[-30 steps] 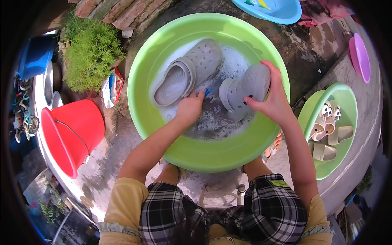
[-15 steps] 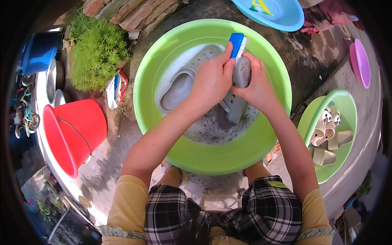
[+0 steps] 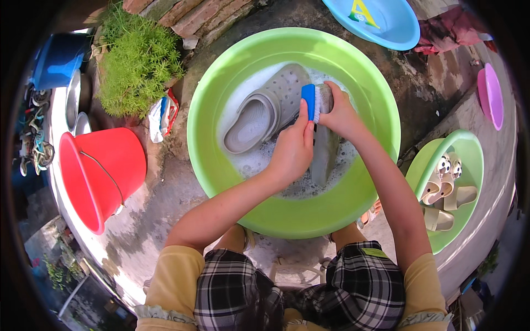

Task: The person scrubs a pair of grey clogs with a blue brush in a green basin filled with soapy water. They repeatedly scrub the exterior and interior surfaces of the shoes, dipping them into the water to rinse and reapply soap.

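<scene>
Left hand (image 3: 292, 151): my fingers clamp the blue brush (image 3: 309, 102).
Right hand (image 3: 342, 113): fingers wrap the upended grey clog (image 3: 324, 151).
Basin (image 3: 221, 83): second clog (image 3: 265, 110) lies left, in suds.

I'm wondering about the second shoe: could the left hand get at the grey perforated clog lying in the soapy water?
Probably yes. The grey perforated clog lies uncovered just beside the left hand in the green plastic basin, but that hand is gripping a blue-handled scrub brush.

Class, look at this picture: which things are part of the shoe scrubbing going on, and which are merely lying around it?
In use: left hand, blue brush, right hand, grey shoe, second grey clog, large green basin.

Lying about: red bucket, blue basin, pink basin, small green basin of sandals, plant.
</scene>
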The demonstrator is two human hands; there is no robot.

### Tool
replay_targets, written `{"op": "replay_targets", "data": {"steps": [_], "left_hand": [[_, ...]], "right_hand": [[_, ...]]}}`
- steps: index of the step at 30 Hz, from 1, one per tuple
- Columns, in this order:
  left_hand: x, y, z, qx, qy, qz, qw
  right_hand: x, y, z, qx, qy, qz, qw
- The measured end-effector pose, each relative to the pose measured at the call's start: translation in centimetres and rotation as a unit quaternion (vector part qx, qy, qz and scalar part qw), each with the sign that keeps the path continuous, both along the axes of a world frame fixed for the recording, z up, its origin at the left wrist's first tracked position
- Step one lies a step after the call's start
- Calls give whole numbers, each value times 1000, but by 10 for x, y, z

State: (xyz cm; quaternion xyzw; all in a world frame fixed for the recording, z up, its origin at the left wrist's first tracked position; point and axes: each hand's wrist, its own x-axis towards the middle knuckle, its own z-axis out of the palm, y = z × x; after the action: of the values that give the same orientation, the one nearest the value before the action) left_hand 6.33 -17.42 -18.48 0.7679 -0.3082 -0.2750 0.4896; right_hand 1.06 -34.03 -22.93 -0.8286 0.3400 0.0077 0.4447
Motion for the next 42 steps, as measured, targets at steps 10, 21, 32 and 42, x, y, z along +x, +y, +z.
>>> {"op": "replay_targets", "data": {"steps": [10, 21, 32, 42], "left_hand": [[21, -4, 11, 64, 49, 5, 997], [14, 2, -11, 22, 2, 8, 1000], [42, -23, -4, 68, -8, 4, 998], [44, -28, -14, 43, -12, -1, 999]], "right_hand": [[-1, 8, 14, 29, 33, 51, 998], [-1, 8, 5, 51, 8, 40, 998], [1, 5, 1, 40, 4, 58, 998], [4, 8, 8, 64, 19, 60, 996]]}}
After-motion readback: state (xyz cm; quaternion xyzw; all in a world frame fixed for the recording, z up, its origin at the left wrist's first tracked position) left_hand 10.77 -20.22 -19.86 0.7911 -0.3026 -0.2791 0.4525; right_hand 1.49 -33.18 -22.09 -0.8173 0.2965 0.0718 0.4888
